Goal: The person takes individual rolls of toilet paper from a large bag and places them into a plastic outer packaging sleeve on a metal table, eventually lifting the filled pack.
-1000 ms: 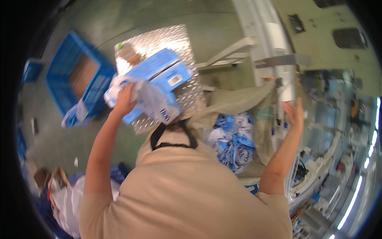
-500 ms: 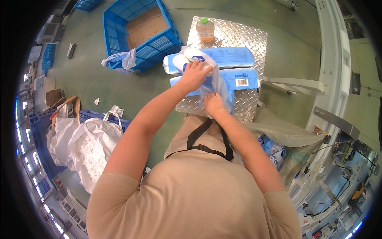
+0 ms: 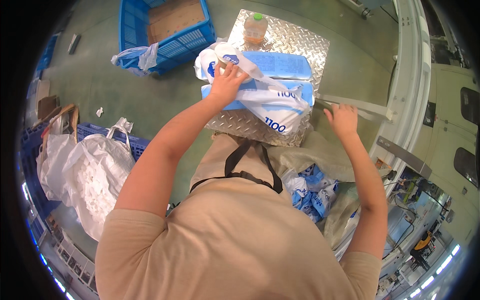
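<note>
My left hand [image 3: 227,84] is closed over white rolls [image 3: 231,56] at the left end of a torn pack, its fingers curled on them. From the rolls, a loose white and blue plastic wrapper [image 3: 280,109] trails rightward over the front blue pack [image 3: 209,92]. Behind it lies a second long blue pack [image 3: 285,65]. Both packs rest on a metal tread-plate platform [image 3: 235,122]. My right hand [image 3: 344,120] is raised off the platform's right side, fingers apart and holding nothing.
A bottle with a green cap [image 3: 255,28] stands at the platform's back. Beyond it to the left is a blue crate [image 3: 187,40]. An open sack of crumpled wrappers [image 3: 314,192] sits below right; a white bag of small white pieces [image 3: 102,175] is at left. A metal rail [image 3: 400,95] runs along the right.
My right hand has let go of the wrapper and swung out to the right. The wrapper now spreads across the front pack. My left hand stays on the rolls, while the view has shifted.
</note>
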Demonstrator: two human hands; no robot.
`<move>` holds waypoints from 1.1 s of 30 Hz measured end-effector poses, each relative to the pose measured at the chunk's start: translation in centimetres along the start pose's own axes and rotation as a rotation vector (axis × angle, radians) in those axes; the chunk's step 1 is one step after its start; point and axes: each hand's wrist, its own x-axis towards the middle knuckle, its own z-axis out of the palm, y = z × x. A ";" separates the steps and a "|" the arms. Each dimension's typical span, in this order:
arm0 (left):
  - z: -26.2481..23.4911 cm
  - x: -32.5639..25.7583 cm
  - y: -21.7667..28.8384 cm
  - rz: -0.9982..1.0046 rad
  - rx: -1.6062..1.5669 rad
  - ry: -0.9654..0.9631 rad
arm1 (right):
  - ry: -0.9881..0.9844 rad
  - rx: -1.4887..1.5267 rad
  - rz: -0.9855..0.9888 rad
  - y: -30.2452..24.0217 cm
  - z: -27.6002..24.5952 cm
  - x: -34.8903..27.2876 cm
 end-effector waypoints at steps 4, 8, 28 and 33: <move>-0.9 1.3 0.9 0.006 -0.012 0.043 | -0.059 1.184 0.386 -3.5 7.8 1.6; -1.3 1.1 2.5 0.065 -0.061 0.050 | -0.280 1.564 0.768 -9.7 7.6 2.3; 2.1 -0.5 9.9 -0.047 -0.619 -0.326 | -0.181 1.563 0.699 -13.3 18.5 3.2; -0.5 -1.1 9.0 0.124 -0.732 -0.304 | 0.335 0.971 0.407 -13.7 13.9 0.5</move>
